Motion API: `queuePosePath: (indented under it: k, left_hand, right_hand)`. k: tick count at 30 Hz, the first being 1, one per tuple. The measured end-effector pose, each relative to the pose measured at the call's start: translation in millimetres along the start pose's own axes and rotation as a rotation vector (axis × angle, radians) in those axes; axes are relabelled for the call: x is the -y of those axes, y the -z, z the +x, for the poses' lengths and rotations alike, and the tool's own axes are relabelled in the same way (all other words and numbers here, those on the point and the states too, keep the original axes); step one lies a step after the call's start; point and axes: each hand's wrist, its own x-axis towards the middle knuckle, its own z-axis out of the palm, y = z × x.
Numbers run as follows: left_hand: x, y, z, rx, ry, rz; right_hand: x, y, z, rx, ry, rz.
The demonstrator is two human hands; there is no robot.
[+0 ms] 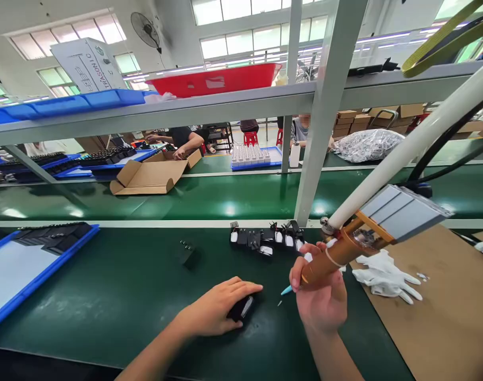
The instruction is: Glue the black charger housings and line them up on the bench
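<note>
My left hand (220, 307) is closed around a black power adapter (246, 308) lying on the green table. A pale strip shows on the adapter's face, and my fingers hide part of it. Gripped in my right hand (321, 299) is a copper-coloured cylindrical hand tool (324, 264) with a light blue tip. The tip points down and left, a little above the table and apart from the adapter. Below it lies a small white sliver (280, 304). Another black adapter (188, 254) stands farther back on the left.
Several black adapters with white labels (279, 236) form a row at the back. A blue-rimmed tray (66, 264) with adapters lies left. White gloves (386, 275) rest on brown cardboard (436, 317) at right. A slanting white pole (416, 137) and upright post (324, 106) stand nearby.
</note>
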Motion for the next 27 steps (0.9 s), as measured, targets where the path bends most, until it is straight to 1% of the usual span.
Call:
queuePosePath:
  k: [2, 6, 10, 12, 15, 17, 19, 23, 27]
  left_hand:
    - [-1, -9.2, -6, -0.076, 0.072, -0.084]
    - [4, -29.4, -18, -0.314, 0.231, -0.355]
    - [14, -45.9, -24, -0.501, 0.272, -0.649]
    - [17, -52.8, -24, -0.566, 0.284, -0.727]
    - [19, -61.3, -21, -0.665, 0.327, -0.776]
    - [19, -65.4, -18, -0.727, 0.364, -0.723]
    - [19, -69.0, -16, -0.750, 0.376, -0.567]
    - [19, -79.5, -16, -0.674, 0.313, -0.238]
    - [18, -90.8, -10, -0.678, 0.381, -0.024]
  right_hand:
    - [0, -1, 0, -0.008, 0.004, -0.005]
    - [0, -2, -2, -0.003, -0.001, -0.003]
    - [-1, -2, -3, 0.012, -0.003, 0.004]
    - [-1, -3, -3, 0.009, -0.002, 0.007]
    - [-1, -4, -4, 0.013, -0.006, 0.009]
    - [-1, -5, -4, 0.017, -0.013, 0.013]
    - [-2, -7, -4, 0.015, -0.021, 0.017]
    - [-4, -15, -6, 0.018, -0.047, 0.018]
    - [-6, -23, -11, 0.031, -0.068, 0.039]
